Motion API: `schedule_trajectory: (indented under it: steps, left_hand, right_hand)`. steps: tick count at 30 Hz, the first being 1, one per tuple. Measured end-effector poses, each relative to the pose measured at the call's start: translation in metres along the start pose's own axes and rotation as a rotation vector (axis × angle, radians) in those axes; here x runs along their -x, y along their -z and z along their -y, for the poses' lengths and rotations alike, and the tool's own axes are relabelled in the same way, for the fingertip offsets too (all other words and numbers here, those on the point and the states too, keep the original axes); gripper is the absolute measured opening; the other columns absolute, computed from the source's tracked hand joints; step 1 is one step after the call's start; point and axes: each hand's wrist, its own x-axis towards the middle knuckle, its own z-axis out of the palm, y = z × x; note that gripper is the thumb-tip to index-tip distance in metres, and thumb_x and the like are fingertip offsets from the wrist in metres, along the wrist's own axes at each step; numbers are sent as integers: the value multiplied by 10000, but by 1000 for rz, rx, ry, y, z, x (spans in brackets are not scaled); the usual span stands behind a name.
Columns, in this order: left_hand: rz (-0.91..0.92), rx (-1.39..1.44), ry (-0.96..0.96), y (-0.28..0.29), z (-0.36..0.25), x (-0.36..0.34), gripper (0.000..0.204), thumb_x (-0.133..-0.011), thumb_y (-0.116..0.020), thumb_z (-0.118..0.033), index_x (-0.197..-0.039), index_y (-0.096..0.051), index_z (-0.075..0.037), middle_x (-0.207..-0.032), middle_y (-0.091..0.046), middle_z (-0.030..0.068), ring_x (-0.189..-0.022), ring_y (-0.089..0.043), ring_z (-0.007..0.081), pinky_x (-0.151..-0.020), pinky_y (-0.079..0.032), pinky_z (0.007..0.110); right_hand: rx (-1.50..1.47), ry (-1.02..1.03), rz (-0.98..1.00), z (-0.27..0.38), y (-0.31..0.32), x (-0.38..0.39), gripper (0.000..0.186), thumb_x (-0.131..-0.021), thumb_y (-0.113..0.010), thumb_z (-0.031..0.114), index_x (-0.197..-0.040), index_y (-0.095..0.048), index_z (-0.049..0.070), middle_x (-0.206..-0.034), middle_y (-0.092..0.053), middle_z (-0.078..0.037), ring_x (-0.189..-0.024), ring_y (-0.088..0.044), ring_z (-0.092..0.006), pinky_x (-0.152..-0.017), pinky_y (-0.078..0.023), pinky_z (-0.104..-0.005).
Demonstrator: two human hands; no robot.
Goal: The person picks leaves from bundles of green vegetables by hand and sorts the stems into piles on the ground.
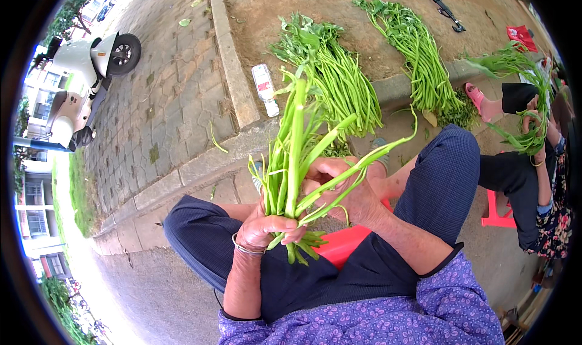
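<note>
Green stalks (296,148) stand as a loose, uneven bunch in front of the person's body, over the lap. The left hand (267,228), a bracelet (248,246) at its wrist, has its fingers wrapped round the lower part of the bunch, with short ends sticking out below. The right hand (350,190) is curled just beside and partly behind the stalks; its fingertips are hidden, so what they pinch, if anything, cannot be told.

One long stalk strays out over the right hand, well away from the rest. It could slip free or snap if the left grip eases or the right hand snags it. Squeezing too hard could bruise the stems, while the uneven spread could let thin pieces drop past the red seat (342,245) between the dark trousers.

Beyond the knees, a nearer pile (348,84) and a farther pile (422,63) of leafy greens lie across soil and kerb, a white bottle (265,89) beside the nearer one. To the right, a co-worker's hand (532,122) is at more greens. Far left stands a pale scooter (82,63).
</note>
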Motion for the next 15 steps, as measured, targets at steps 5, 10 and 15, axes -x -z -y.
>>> schedule_trajectory:
  steps: [5,10,15]
  left_hand:
    - [8,7,-20,6,3,-1,481,-712,-707,-113,-1114,-476,15,-637,-526,89,-422,-426,144,-388,-332,282]
    - [6,19,-30,-3,-1,-2,414,-716,-703,-117,-1050,-495,12,-588,-501,89,-412,-423,148,-389,-333,295]
    - [68,150,-74,17,0,8,327,-706,-670,-72,-990,-517,-21,-547,-480,91,-399,-438,177,-405,-341,342]
  right_hand:
    - [-286,-196,-24,-12,4,1,129,-822,-634,108,-805,-596,-14,-753,-665,-67,-621,-623,-127,-559,-503,-274]
    - [403,357,-258,-14,-4,3,145,-758,-662,107,-798,-565,6,-671,-561,-128,-578,-596,-285,-482,-448,-358]
    - [386,155,-400,-24,19,-9,73,-802,-603,74,-796,-589,2,-611,-583,-131,-531,-598,-263,-498,-448,-366]
